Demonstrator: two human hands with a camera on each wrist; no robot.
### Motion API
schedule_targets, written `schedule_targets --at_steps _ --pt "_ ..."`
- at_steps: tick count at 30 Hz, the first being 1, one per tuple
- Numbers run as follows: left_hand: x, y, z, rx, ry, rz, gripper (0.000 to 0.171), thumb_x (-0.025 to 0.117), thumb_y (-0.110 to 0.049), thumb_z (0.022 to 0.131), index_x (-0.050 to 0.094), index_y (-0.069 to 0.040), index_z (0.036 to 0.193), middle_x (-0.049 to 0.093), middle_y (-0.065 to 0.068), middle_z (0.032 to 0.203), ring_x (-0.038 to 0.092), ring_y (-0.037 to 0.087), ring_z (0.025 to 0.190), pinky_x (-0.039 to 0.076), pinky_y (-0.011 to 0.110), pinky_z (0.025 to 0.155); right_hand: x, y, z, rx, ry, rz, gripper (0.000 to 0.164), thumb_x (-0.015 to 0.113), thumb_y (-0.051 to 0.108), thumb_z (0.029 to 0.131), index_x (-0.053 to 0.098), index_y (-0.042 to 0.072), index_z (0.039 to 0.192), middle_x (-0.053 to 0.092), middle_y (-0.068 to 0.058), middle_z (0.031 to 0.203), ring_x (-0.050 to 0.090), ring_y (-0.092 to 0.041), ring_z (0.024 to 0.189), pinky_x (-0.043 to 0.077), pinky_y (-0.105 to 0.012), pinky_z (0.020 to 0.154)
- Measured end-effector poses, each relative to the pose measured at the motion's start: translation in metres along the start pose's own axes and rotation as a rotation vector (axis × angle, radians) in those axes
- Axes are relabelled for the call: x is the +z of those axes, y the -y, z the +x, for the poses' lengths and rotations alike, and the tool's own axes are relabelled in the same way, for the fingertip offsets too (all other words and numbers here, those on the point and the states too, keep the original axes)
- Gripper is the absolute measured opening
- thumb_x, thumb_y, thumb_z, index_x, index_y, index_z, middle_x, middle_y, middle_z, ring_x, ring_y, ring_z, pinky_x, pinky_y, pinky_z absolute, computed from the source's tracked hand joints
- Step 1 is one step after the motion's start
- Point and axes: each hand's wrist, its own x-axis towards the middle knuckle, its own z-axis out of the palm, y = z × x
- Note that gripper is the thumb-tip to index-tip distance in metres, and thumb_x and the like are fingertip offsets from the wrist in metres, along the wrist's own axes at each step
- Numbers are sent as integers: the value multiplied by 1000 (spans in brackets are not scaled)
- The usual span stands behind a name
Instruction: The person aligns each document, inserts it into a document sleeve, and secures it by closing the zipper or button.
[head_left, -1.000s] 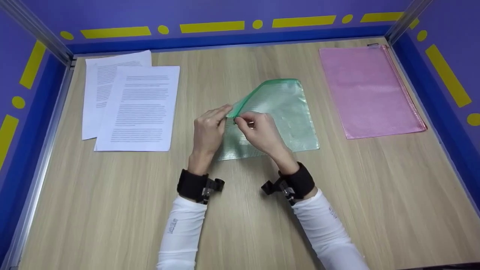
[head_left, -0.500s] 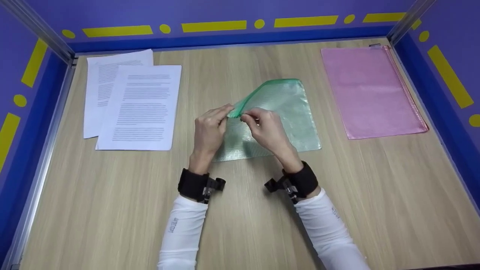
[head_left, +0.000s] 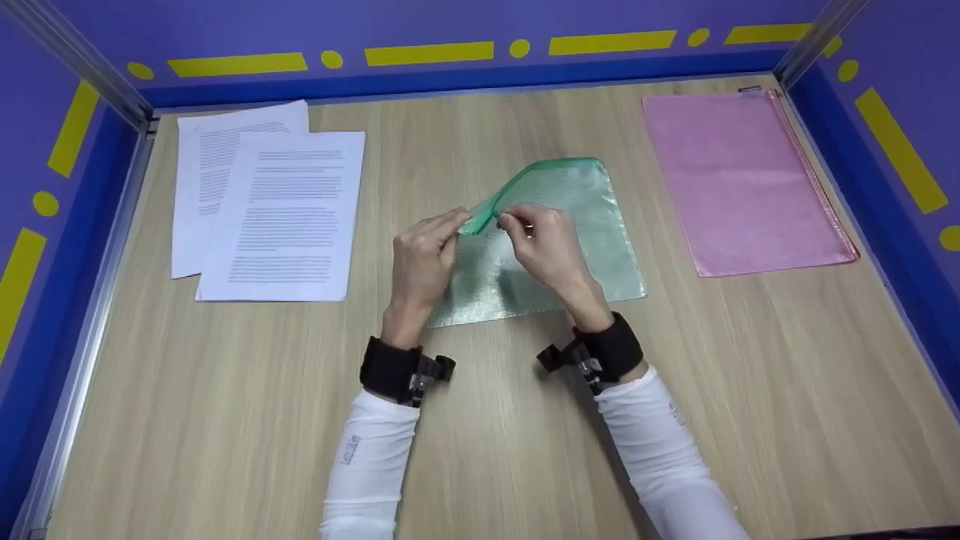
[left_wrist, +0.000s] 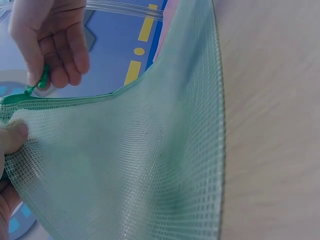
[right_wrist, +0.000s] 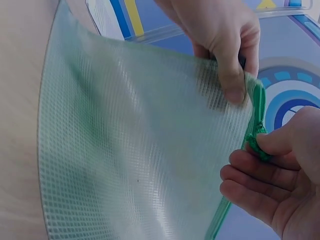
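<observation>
A translucent green mesh zipper pouch [head_left: 600,247] lies mid-table, its left top corner lifted off the surface. My left hand [head_left: 424,262] pinches that corner, with the thumb on the mesh face in the right wrist view. Along the pouch's top edge runs a green zipper [head_left: 562,160]. Between thumb and index finger my right hand [head_left: 551,244] pinches the green zipper pull [right_wrist: 257,146], a short way along from the left hand. The pull is mostly covered by the fingers in the head view.
Two overlapping stacks of printed paper [head_left: 289,217] lie at the left. A pink mesh zipper pouch [head_left: 746,184] lies flat at the right. Blue-purple panels [head_left: 420,22] with yellow marks wall the table's back and sides.
My right hand has slid along the zipper with the pull, away from the left hand, to the right and slightly toward the back. The left hand keeps its hold on the corner.
</observation>
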Motion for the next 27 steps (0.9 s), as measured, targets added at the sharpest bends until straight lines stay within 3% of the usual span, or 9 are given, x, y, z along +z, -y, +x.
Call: schedule_targets --at_steps 15,20,27 --pt "0 -3 1 -3 -35 -26 22 66 8 86 77 -2 103 76 16 104 75 30 95 60 33 87 -13 -27 16 107 -59 -47 22 59 12 97 75 -3 96 77 -17 91 74 -28 86 59 -42 80" --pt "-1 -3 0 -17 -3 -32 22 66 6 88 77 -3 105 76 14 107 75 28 98 60 32 87 -15 -29 20 118 -49 -78 23 58 13 98 76 -2 97 77 -16 92 73 -27 84 57 -40 77" --pt "-3 -1 1 -14 -12 -39 22 66 6 88 77 -3 104 76 16 106 75 29 97 60 32 88 -18 -34 27 121 -71 -109 24 58 12 98 76 -3 97 76 -18 90 71 -28 78 53 -36 70"
